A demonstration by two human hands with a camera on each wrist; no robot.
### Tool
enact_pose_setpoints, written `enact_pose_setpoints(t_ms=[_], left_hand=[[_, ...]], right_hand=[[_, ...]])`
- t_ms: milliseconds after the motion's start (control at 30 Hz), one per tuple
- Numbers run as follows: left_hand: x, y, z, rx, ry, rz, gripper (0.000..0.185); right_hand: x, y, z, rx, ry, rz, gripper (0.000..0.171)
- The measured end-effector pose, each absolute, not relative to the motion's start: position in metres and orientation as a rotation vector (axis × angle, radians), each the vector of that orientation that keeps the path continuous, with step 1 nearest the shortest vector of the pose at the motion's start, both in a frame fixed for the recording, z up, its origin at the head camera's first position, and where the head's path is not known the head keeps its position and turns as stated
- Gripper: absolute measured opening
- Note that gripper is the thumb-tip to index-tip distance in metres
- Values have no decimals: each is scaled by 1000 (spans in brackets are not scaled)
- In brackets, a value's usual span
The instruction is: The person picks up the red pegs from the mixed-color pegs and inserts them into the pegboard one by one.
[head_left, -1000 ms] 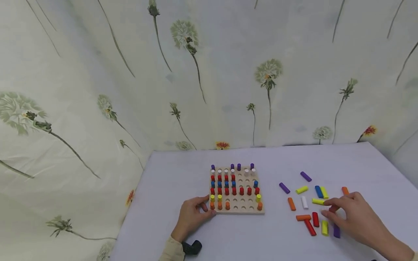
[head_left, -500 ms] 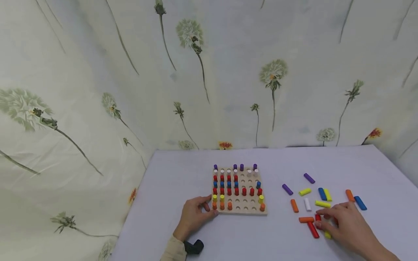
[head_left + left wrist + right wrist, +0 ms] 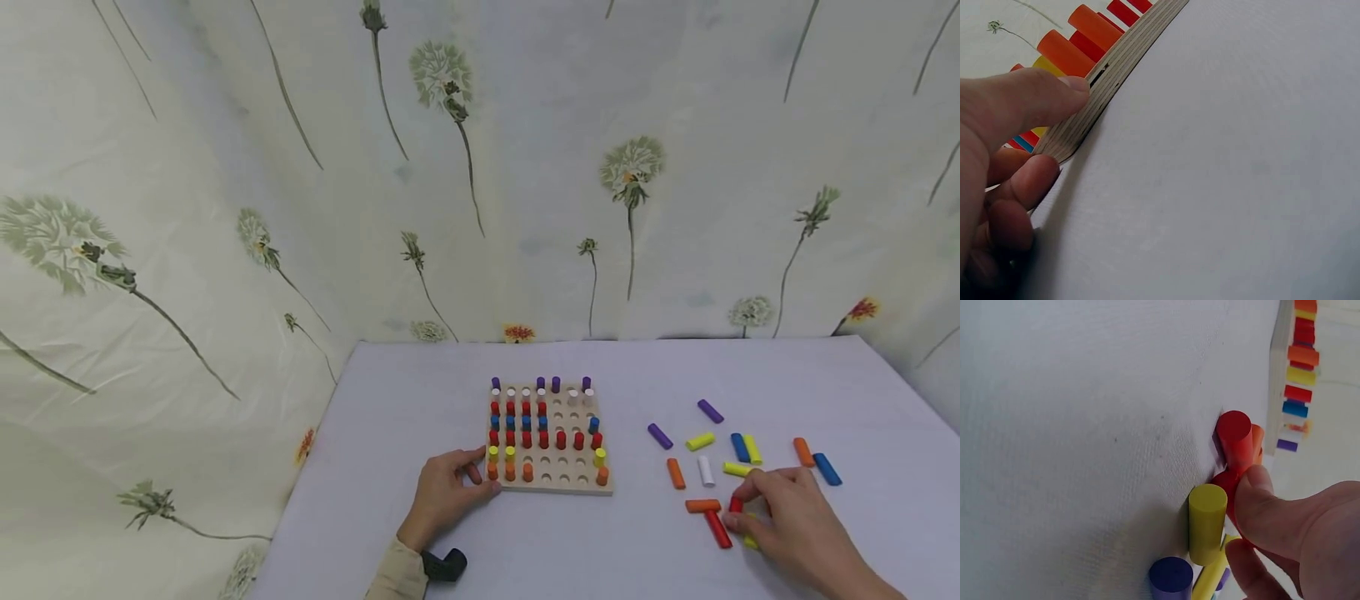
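A wooden pegboard (image 3: 555, 490), partly filled with coloured pegs in rows, lies on the table. My left hand (image 3: 444, 492) grips its near left corner; in the left wrist view the thumb lies against the board's side edge (image 3: 1125, 59), with the fingers curled at the corner. Over on the right, my right hand (image 3: 798, 517) pinches a red peg (image 3: 736, 504) between thumb and fingers. Close by lie another red peg (image 3: 717, 529), an orange peg (image 3: 702, 506) and a yellow peg (image 3: 1207, 525), which the hand partly hides in the head view.
Several loose pegs are scattered right of the board, among them a white peg (image 3: 706, 472), a purple peg (image 3: 660, 436) and a blue peg (image 3: 828, 469). A purple peg (image 3: 1171, 578) stands out low in the right wrist view. A flower-printed cloth (image 3: 525, 167) hangs behind the table.
My right hand has moved left and toward me, from beside a yellow peg to the red peg, and now pinches it. My left hand stays at the board's corner. The view shifts slightly.
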State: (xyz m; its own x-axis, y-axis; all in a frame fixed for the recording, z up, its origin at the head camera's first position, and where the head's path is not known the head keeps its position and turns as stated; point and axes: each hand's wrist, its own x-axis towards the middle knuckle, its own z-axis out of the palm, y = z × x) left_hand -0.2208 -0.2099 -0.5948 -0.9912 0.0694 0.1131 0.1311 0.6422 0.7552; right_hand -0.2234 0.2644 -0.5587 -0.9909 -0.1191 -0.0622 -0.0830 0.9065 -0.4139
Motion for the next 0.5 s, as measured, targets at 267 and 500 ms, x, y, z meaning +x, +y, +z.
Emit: enact_pose_setpoints(t_ms=[267, 500], left_hand=[[-222, -210, -595, -175, -2780, -1285, 56], [-221, -210, -593, -154, -2790, -1309, 58]], right_hand=[[-217, 263, -556, -213, 3080, -672, 21], [-216, 269, -552, -202, 3068, -702, 12]])
